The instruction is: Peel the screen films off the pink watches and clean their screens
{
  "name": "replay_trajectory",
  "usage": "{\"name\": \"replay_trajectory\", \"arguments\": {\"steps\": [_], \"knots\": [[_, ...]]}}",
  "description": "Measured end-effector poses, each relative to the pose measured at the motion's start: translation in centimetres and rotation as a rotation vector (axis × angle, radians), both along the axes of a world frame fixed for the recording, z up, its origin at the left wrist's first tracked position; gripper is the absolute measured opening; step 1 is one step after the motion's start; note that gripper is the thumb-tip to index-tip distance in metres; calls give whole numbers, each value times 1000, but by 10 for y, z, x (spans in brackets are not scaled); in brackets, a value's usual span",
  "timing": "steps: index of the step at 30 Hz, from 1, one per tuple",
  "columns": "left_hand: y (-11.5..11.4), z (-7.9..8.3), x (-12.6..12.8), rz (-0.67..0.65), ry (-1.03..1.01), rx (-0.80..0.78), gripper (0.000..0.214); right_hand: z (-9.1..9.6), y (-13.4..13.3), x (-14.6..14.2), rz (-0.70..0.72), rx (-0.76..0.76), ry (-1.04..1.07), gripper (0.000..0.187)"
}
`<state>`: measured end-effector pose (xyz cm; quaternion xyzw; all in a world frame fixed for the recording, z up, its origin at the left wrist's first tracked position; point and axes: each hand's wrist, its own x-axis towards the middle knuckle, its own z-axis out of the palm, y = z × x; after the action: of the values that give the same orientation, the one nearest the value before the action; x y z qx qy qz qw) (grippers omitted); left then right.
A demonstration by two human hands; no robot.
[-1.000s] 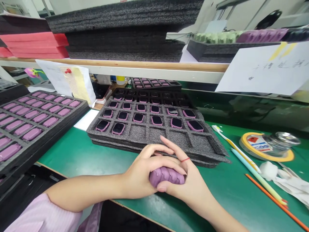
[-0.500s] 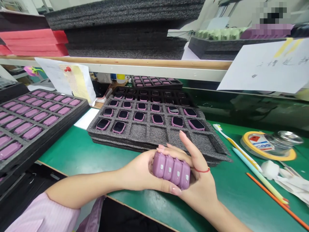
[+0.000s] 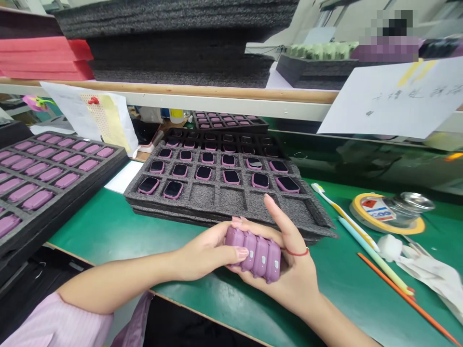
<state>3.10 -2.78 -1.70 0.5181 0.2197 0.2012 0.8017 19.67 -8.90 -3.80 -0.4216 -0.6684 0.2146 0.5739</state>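
Observation:
Several purple smartwatch cases [image 3: 263, 260], pressed together in a row, lie across both hands above the front of the bench. My right hand [image 3: 294, 272] cradles them from below and behind, one finger sticking up with a red string at the wrist side. My left hand [image 3: 210, 255] grips the row's left end, its thumb lying over the leftmost case. Just behind the hands is a black foam tray [image 3: 202, 195] of purple-framed watches [image 3: 231, 177] with dark screens. Some pockets in its front row hold no watch.
At left stands another foam tray [image 3: 77, 193] of purple cases [image 3: 38, 199]. On the right lie toothbrushes [image 3: 347, 219], an orange stick [image 3: 401, 289], a tape roll [image 3: 361, 219], a glass jar [image 3: 401, 212] and white tissue [image 3: 430, 274]. Overhead runs a shelf [image 3: 202, 94] with stacked foam.
My left thumb has moved from the row's lower edge up onto the leftmost case. The row stays in both hands. The whole view has shifted slightly.

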Motion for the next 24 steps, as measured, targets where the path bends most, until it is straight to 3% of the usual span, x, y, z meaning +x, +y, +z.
{"name": "replay_trajectory", "arguments": {"steps": [5,10,18,24], "knots": [[-3,2,0,-21,0,26,51,2,1,0,23,36,-18,101],[-7,1,3,47,-13,208,42,3,2,-1,-6,69,-134,97],[-8,0,4,96,32,351,41,-1,-1,0,16,115,-194,96],[-8,-2,4,118,65,379,43,-1,1,-2,32,138,-208,95]]}}
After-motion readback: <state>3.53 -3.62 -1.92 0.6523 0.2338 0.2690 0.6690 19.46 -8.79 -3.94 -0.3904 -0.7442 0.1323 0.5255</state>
